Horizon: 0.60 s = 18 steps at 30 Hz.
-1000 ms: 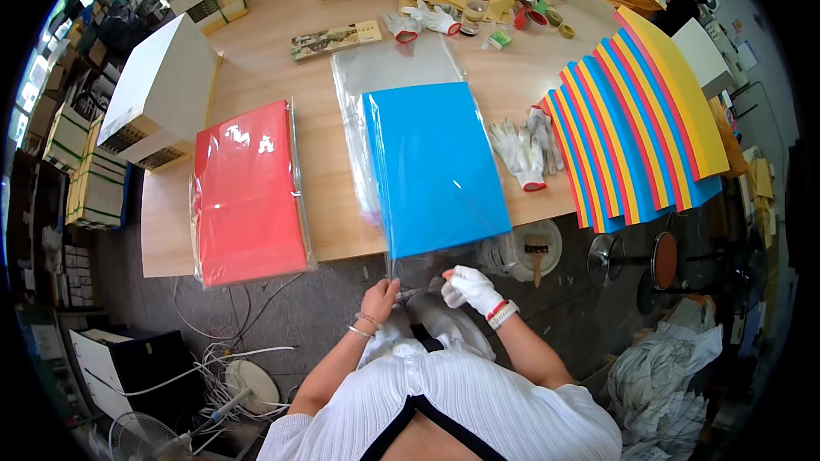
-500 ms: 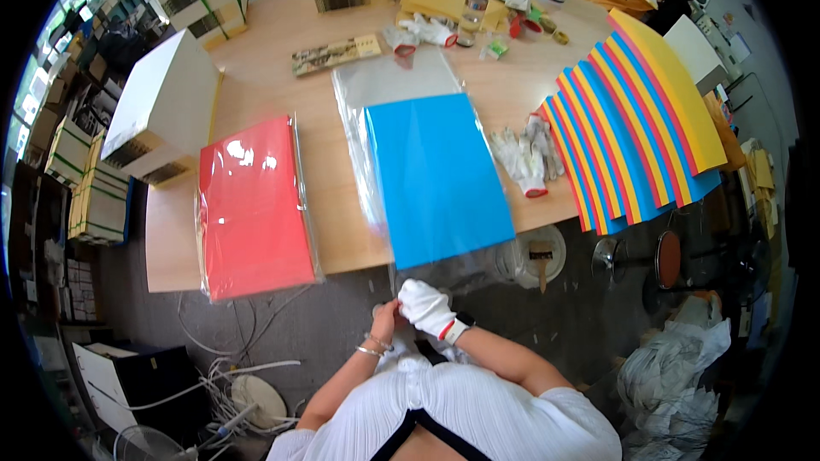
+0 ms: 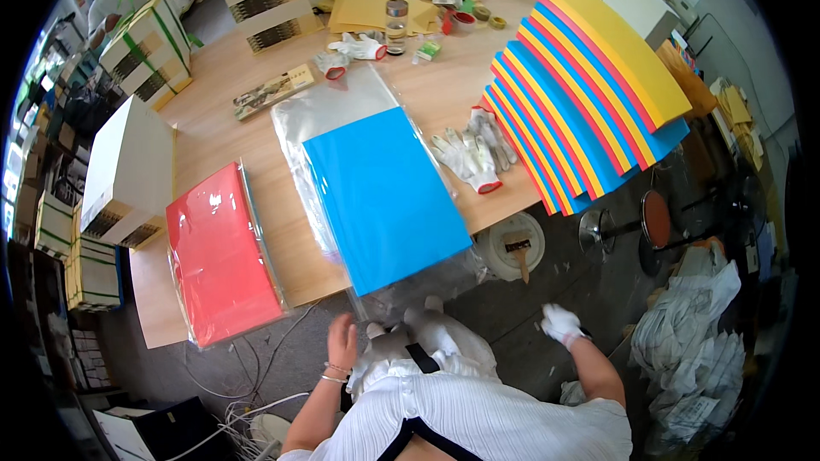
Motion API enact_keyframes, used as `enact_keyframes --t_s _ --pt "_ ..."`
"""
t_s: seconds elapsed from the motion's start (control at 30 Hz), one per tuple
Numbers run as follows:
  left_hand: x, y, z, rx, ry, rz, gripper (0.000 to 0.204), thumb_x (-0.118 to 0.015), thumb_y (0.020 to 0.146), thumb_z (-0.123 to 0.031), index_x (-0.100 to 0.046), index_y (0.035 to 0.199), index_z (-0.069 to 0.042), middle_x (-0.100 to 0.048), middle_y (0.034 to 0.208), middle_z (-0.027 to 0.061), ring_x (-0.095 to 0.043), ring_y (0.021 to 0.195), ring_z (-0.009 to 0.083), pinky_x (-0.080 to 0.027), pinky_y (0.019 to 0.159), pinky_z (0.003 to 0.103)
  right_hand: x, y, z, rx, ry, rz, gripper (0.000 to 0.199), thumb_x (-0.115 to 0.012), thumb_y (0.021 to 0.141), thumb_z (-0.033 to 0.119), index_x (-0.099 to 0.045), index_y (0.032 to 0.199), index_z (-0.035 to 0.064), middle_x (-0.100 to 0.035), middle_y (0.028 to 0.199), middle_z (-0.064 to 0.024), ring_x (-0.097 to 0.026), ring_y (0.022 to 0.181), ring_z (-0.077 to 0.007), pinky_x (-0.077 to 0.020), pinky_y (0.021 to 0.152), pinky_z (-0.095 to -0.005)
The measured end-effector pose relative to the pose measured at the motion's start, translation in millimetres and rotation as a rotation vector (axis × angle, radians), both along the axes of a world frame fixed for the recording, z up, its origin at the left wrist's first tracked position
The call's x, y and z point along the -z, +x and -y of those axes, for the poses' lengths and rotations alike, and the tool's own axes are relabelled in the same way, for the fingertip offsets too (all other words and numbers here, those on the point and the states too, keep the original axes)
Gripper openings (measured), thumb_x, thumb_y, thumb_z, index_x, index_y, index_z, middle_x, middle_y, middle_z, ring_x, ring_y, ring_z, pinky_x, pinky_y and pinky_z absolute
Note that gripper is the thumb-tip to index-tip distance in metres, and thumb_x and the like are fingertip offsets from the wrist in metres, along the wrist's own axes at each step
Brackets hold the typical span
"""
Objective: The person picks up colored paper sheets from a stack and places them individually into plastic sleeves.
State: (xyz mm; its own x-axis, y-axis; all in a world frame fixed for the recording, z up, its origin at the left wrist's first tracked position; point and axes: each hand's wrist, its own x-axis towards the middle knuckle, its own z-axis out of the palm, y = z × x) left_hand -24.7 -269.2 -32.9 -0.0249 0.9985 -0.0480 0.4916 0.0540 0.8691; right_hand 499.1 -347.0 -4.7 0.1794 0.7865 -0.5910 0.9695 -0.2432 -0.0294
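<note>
My left hand, bare with bracelets at the wrist, is raised just off the table's front edge. Its fingers are extended and hold nothing. Out to the right, over the floor, is my right hand in a white glove; its small, blurred fingers hide whether they are curled. Nearest to my left hand, a stack of blue sheets rests on clear plastic sleeves, overhanging the edge. Red sheets in clear plastic lie to the left. A fanned pile of yellow, blue and red sheets rises at the right.
White gloves lie beside the pile. Farther back are a glass jar, yellow envelopes and a white block of paper. Below the table edge stands a white bucket with a brush. Crumpled plastic and a stool stand right.
My hands, together in front of me before, have come apart: the left slightly left, the right far out to the right. The view has shifted, and the table appears turned.
</note>
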Motion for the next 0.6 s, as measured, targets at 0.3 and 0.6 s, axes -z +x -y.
enact_keyframes --t_s 0.3,0.6 --pt "-41.3 -1.8 -67.8 0.757 0.599 -0.724 0.027 -0.064 0.069 -0.009 -0.063 0.096 -0.015 -0.057 0.102 0.0009 -0.052 0.096 0.0220 -0.045 0.078 0.037 -36.3 -116.8 -201.4 -0.982 1.086 -0.573 0.008 -0.067 0.067 0.016 -0.060 0.068 0.0130 -0.058 0.091 0.0008 -0.053 0.087 -0.0183 -0.0443 0.078 -0.0385" --pt "-34.7 8.6 -59.0 0.168 0.412 -0.193 0.010 -0.056 0.083 -0.011 -0.061 0.087 -0.004 -0.060 0.082 0.0085 -0.058 0.073 0.0191 -0.047 0.063 0.030 -13.7 -92.6 -221.3 -0.456 0.705 -0.855 0.010 -0.062 0.075 0.016 -0.065 0.081 0.0088 -0.065 0.073 -0.0048 -0.061 0.066 -0.0228 -0.0486 0.061 -0.0324"
